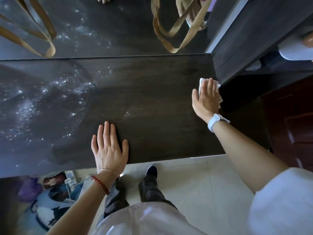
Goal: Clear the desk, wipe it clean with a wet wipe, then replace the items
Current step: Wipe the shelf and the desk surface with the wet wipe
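Observation:
The dark wooden desk top [152, 102] fills the middle of the head view, with nothing standing on it. My right hand [207, 97] lies flat, fingers straight, pressing a white wet wipe [201, 83] onto the desk's right edge; the wipe shows past my fingertips and beside my palm. My left hand [109, 148] rests flat on the near edge of the desk, fingers spread and empty. Bright specks and a hazy sheen cover the left part of the desk [33, 102].
A mirror [108, 28] stands along the desk's back edge and reflects tan bag straps [176, 31]. A dark cabinet side [254, 39] rises at the right. Below the desk's left part lie several bags and packets [50, 192]. Pale floor tiles [203, 184] lie under my feet.

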A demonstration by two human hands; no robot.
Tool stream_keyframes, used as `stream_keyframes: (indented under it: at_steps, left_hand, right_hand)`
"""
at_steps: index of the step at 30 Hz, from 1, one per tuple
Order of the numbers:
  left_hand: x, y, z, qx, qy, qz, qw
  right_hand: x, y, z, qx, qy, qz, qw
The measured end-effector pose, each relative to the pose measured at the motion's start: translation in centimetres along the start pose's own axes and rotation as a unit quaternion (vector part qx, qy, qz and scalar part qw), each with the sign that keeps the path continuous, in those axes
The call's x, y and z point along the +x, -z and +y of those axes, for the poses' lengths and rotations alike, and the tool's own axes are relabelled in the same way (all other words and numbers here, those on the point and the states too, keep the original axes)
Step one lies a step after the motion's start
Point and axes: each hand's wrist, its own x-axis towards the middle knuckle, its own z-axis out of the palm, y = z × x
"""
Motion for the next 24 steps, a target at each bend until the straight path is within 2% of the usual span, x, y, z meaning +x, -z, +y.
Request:
stream_keyframes:
  at_steps: [4, 12, 17, 19, 21, 24]
  left_hand:
    - [0.0, 0.0, 0.1, -0.010, 0.013, 0.015, 1.000]
    - [1.5, 0.4, 0.6, -0.041, 0.054, 0.056, 0.996]
    - [3.4, 0.6, 1.2, -0.035, 0.048, 0.056, 0.997]
    - [4.0, 0.7, 1.5, -0.035, 0.042, 0.055, 0.997]
    - [4.5, 0.7, 1.9, -0.036, 0.040, 0.051, 0.997]
    - [4.8, 0.8, 2.4, -0.036, 0.034, 0.042, 0.998]
  right_hand:
    - [2.6, 0.5, 0.1, -0.015, 0.033, 0.019, 0.999]
    - [8.3, 0.6, -1.4, -0.002, 0.028, 0.023, 0.999]
    - [9.4, 1.4, -2.7, 0.053, 0.015, 0.058, 0.997]
    - [8.0, 1.4, -3.8, 0.089, 0.005, 0.047, 0.995]
    - [5.7, 0.6, -5.5, 0.094, 0.044, -0.008, 0.995]
    - [1.9, -0.6, -7.4, 0.102, 0.184, -0.070, 0.975]
